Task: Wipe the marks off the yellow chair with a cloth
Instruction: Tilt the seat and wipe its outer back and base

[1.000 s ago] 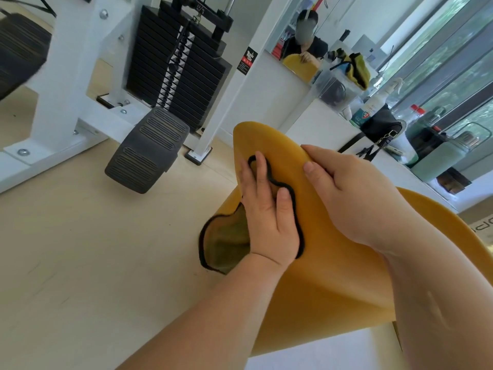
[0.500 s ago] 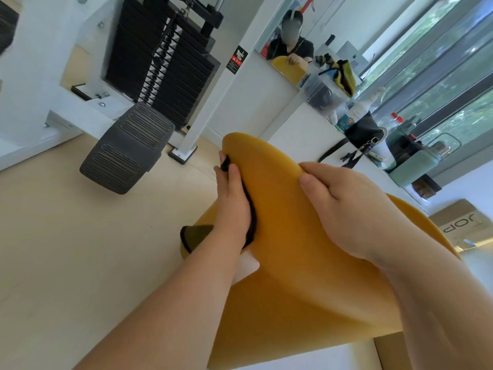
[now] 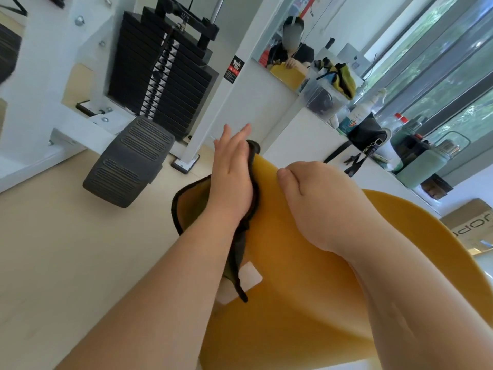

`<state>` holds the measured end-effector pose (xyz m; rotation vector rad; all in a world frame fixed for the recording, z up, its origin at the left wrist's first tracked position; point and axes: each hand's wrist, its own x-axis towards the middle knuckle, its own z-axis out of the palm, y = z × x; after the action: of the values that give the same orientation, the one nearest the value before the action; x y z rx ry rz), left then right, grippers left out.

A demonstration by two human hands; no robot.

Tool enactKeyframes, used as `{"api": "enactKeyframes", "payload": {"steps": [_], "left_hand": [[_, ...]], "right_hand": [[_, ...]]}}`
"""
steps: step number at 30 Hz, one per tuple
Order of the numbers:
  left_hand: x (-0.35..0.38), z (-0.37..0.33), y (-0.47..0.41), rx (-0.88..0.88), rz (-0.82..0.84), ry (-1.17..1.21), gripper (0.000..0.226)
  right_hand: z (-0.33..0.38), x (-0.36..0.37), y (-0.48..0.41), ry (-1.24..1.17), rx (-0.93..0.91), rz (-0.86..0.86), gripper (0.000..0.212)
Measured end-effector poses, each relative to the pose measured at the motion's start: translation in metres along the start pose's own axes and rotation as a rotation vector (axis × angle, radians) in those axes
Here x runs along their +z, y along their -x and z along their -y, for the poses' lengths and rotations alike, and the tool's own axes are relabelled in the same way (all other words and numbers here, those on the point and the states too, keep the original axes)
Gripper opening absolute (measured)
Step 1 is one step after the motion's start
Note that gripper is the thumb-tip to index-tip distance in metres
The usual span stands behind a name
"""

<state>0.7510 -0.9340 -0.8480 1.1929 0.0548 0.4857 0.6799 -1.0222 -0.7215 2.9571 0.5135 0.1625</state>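
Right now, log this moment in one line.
left hand flat, pressing cloth on yellow chair | right hand gripping chair rim

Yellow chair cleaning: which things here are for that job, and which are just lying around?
For the job: curved yellow plastic chair; olive cloth with black edging; left hand pressing the cloth flat; right hand gripping the chair's edge.
Just lying about: black stack of weight plates; grey ribbed footplate; black handbag; pale green flask; white spray bottle.
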Motion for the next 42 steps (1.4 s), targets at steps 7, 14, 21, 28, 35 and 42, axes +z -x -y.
{"api": "enactKeyframes", "payload": {"steps": [7,14,21,28,35,42], "left_hand": [[-0.006,0.024,-0.006,-0.505,-0.096,0.287,0.077],[0.030,0.002,0.058,-0.110,-0.144,0.111,0.074],[0.003,0.049,0.016,-0.578,-0.130,0.371,0.070],[0.033,0.093,0.069,-0.906,-0.112,0.682,0.091],[0.044,0.036,0.054,-0.295,-0.188,0.404,0.048],[0.002,0.066,-0.015,-0.614,-0.076,0.490,0.064]], "right_hand": [[-0.001,0.004,-0.004,0.005,-0.010,-0.027,0.046],[0.000,0.001,0.008,0.011,-0.049,-0.039,0.049],[0.000,0.001,0.011,0.097,-0.074,0.001,0.049],[0.001,0.004,-0.014,0.090,-0.072,-0.042,0.051],[-0.001,0.008,-0.030,0.099,-0.056,-0.030,0.049],[0.000,0.006,-0.022,0.110,-0.101,0.018,0.047]]}}
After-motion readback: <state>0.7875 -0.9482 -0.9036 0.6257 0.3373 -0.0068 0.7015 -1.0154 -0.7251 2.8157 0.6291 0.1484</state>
